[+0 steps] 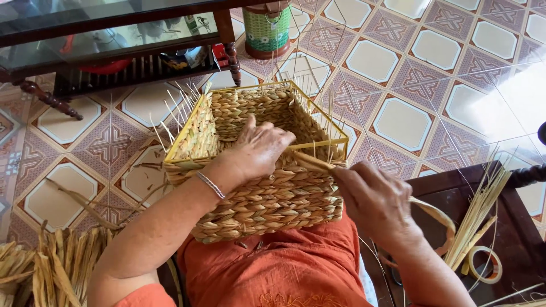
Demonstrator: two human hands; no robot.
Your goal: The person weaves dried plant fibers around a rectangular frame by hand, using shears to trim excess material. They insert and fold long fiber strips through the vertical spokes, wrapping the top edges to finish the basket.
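A rectangular woven straw basket [267,199] with a yellow wire frame rests on my lap, its open top facing away. My left hand [259,149] lies over the near rim, fingers curled inside and pressing on the weave. My right hand [372,199] pinches a flat straw strand [310,162] at the basket's right near corner; the strand loops back past my wrist. Thin wire uprights stick out of the basket's far rim.
A bundle of dried straw strands [45,270] lies at lower left. To the right, a dark wooden stool [512,227] carries more straw stalks [480,213] and a tape roll [483,264]. A low glass-topped table [114,34] and a green-patterned container [266,28] stand ahead on the tiled floor.
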